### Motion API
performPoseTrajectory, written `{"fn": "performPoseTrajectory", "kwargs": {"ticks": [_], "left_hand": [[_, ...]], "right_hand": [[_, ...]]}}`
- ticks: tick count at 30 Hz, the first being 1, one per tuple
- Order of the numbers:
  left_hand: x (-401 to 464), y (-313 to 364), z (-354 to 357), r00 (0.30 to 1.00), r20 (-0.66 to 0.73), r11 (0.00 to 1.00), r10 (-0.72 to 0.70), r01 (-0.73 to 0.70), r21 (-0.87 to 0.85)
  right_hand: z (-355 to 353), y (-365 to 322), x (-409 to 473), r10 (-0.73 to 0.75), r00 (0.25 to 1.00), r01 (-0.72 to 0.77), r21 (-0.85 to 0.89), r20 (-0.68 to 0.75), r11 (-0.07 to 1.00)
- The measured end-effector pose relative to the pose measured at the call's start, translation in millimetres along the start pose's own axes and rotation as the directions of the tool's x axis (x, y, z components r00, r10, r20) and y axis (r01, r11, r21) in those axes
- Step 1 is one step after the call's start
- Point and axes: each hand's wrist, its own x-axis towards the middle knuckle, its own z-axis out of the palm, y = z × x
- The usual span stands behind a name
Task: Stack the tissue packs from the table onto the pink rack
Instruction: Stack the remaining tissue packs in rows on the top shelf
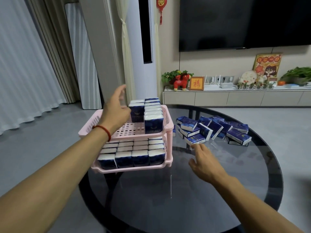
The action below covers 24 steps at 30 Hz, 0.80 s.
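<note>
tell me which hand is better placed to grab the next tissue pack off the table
Right. The right hand hangs open with its fingers almost at the nearest loose pack, while the left hand is up over the pink rack.

both hands (116,113) empty; pink rack (166,126) part filled; loose packs (213,130) on table (185,199).

The room is evenly and softly lit, with daylight filtering through the sheer curtains (25,64) at the left. The dark glass surface (218,190) carries pale reflections and a thin bright streak near its middle, and the packs (213,130) mirror faintly in it. Shadows are weak. The left hand (116,111) shows motion blur at its fingertips; the right hand (204,162) is slightly soft. Wide-angle distortion bows the curtains and the forearms toward the frame edges. The TV (244,22) is a flat black with no glare.
</note>
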Motion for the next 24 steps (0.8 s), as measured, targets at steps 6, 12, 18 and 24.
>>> {"fn": "performPoseTrajectory", "kwargs": {"ticks": [6, 12, 18, 24], "left_hand": [[-100.6, 25.0, 1.1, 0.878, -0.338, 0.932, 0.338, -0.362, -0.01], [-151.8, 28.2, 30.6, 0.912, -0.058, 0.907, 0.406, -0.41, -0.096], [-164.4, 21.3, 65.0, 0.914, 0.134, 0.915, 0.384, -0.357, -0.19], [-177.6, 25.6, 92.2, 0.926, 0.365, 0.96, 0.1, 0.006, -0.279]], "right_hand": [[10.1, 19.4, 36.4, 0.108, 0.987, -0.109, -0.003, -0.122, 0.994], [0.5, 7.8, 89.0, 0.075, 0.948, -0.089, -0.032, -0.309, 0.996], [6.8, 7.1, 105.9, -0.088, 0.956, 0.008, -0.273, -0.282, 0.962], [-11.2, 1.8, 62.6, -0.292, 0.853, 0.147, -0.338, -0.432, 0.93]]}}
